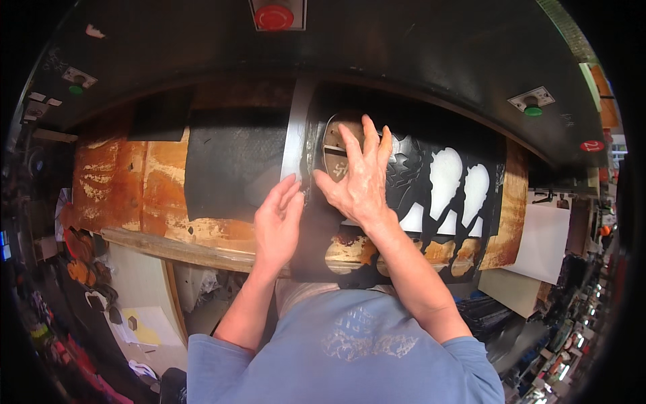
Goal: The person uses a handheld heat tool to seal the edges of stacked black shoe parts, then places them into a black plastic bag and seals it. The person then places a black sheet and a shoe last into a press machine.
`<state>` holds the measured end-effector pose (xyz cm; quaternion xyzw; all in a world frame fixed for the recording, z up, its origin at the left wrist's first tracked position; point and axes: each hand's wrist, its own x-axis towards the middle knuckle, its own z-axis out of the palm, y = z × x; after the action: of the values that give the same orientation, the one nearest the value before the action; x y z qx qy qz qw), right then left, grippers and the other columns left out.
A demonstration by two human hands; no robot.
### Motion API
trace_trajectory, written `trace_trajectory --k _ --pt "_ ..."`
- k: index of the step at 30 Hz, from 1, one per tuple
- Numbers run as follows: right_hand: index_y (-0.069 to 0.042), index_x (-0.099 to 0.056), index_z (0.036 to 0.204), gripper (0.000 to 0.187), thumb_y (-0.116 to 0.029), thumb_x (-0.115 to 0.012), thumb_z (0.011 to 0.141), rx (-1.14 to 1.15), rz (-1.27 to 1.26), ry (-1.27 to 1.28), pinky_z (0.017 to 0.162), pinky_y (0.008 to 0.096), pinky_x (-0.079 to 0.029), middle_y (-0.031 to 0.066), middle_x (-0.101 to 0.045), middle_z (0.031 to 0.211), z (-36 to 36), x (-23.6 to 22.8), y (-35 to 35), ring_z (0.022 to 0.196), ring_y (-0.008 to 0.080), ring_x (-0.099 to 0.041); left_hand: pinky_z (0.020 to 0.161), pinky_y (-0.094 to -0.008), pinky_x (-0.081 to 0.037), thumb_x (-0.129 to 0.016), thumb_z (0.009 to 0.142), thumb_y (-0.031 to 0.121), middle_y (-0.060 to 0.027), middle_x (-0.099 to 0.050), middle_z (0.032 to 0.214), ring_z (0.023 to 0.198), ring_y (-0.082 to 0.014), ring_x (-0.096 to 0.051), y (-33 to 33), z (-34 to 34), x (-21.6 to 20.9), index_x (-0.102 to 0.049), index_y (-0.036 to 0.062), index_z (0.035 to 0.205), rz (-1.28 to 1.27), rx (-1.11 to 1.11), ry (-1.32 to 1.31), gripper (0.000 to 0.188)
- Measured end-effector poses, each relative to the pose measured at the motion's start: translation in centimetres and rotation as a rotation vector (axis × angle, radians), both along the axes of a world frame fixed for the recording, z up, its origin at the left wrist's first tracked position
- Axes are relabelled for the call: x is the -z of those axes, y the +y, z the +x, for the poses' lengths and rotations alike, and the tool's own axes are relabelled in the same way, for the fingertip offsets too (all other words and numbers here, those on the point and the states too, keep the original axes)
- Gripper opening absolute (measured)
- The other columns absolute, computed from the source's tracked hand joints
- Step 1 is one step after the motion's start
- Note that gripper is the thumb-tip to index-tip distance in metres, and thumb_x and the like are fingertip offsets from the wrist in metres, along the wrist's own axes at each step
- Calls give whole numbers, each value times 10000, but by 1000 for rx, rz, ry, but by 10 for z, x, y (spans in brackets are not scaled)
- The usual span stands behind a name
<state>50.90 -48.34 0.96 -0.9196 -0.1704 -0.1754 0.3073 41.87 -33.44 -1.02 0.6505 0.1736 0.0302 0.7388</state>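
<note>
My right hand (360,178) is spread over a sole-shaped cutting die (334,159) with a brown plate inside its rim. Its thumb lies by the die's left edge, and its fingers reach across the top, stretched apart. The hand covers the die's right part. Under it lies a black sheet (315,232) with a treaded pattern (404,165) and sole-shaped holes at the right. White shows through several of these holes. My left hand (277,219) is open and holds nothing visible, its fingertips close to a pale metal strip (296,145) left of the die.
A dark machine beam (404,50) spans the far side, with a red button (274,17) and green buttons (76,89) (533,110). A black panel (232,165) lies on the worn brown board (165,175). White sheet material (544,239) hangs at the right.
</note>
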Motion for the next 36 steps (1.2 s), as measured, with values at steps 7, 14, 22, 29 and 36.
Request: trace_trajectory --k 7,14,22,29,36 --pt "-55 -661 1314 659 -160 -843 689 -42 540 319 1202 482 -358 134 -649 1282 0 -12 -41 1301 359 -547 916 -252 -542 -615 1001 -31 -108 -721 1222 1057 -105 -673 -6 31 0 -568 -75 1411 -107 130 56 415" --pt "-1 -614 1386 697 -98 -835 732 55 781 305 1110 388 -438 117 -602 1350 -31 -35 -139 1250 254 -580 744 -232 -518 -653 992 96 -26 -739 981 848 -42 -616 7 40 0 -694 -27 1216 -57 364 214 259" --pt "-29 -643 1348 723 -258 -913 717 87 -132 -81 1180 569 -366 205 -534 1462 -52 -20 -161 1451 447 -399 821 -307 -596 -647 1025 113 -91 -750 1027 902 -152 -712 -8 44 -11 -691 -23 1151 -406 423 247 190" --pt "2 -722 1166 431 -153 -855 786 -397 8 -44 947 428 -536 140 -725 1108 -12 -1 -82 1066 326 -686 859 -368 -623 -643 1043 184 -164 -740 1138 969 -229 -741 -17 39 -13 -637 -32 1251 -479 344 191 300" --pt "-22 -721 929 159 -175 -742 966 44 463 278 619 290 -522 54 -711 794 21 -6 -97 671 151 -655 842 -353 -619 -610 1059 191 -192 -737 1166 977 -221 -743 -23 32 -12 -613 -52 1290 -310 261 215 336"
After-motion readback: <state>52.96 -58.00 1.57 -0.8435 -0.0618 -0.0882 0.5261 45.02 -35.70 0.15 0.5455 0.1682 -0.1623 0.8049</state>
